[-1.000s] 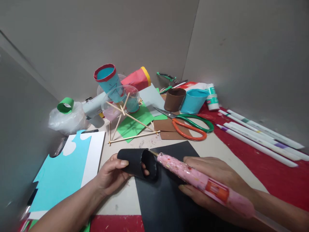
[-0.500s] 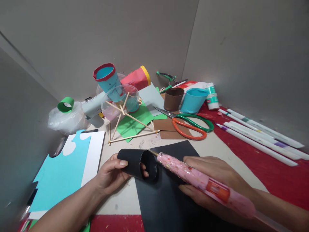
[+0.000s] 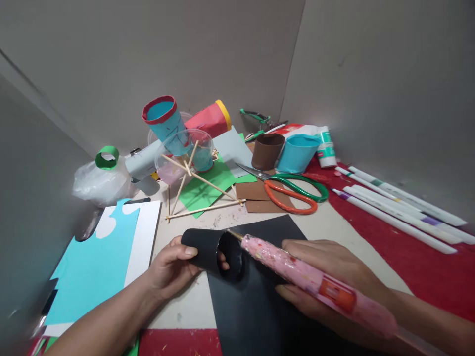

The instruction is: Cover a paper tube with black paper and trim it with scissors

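My left hand (image 3: 176, 262) is closed on a black paper tube (image 3: 202, 249), thumb outside and fingertips showing through its open right end. A pink hot glue gun (image 3: 282, 257) with a red switch is in my right hand (image 3: 330, 267); its handle side is mostly hidden. The metal nozzle is at the upper rim of the tube's open end, and I cannot tell whether it touches. Beneath both hands lies a black sheet of paper (image 3: 248, 306).
Scissors (image 3: 289, 193), a wooden stick frame (image 3: 204, 212), a brown paper cup (image 3: 266, 153) and a blue paper cup (image 3: 299, 154) stand beyond the hands. Cut blue paper (image 3: 100, 267) lies left; several white markers (image 3: 401, 222) lie right. Grey walls (image 3: 352, 74) enclose the back.
The black tube and the glue gun have barely shifted; both hands keep their hold. On the plastic bag at the left, the green paper ring has moved slightly right.
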`<state>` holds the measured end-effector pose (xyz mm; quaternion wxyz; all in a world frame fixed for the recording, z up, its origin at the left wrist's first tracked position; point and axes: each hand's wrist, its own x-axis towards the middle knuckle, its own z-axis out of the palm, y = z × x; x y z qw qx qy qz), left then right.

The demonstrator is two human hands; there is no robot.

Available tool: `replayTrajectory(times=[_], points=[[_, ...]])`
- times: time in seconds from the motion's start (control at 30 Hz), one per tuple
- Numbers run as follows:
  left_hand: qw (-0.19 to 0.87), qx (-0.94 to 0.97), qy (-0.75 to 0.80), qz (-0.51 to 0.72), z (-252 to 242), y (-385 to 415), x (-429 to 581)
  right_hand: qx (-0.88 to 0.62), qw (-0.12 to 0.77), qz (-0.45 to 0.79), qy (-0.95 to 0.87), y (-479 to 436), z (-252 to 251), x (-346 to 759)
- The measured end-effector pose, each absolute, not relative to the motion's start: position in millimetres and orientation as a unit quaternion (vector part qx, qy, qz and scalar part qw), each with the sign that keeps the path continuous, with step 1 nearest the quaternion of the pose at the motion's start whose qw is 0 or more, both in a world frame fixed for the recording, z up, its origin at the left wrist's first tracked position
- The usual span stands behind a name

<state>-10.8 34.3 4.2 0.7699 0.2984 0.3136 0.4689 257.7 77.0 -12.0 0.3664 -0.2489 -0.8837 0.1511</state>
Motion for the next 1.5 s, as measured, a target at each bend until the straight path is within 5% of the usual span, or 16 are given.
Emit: replayTrajectory(times=[1.5], points=[[0.774,0.269,0.317,0.477,3.5,34.7,-16.9,-0.238,0.365,0.165,-0.885,79.3,-11.2,257.1]])
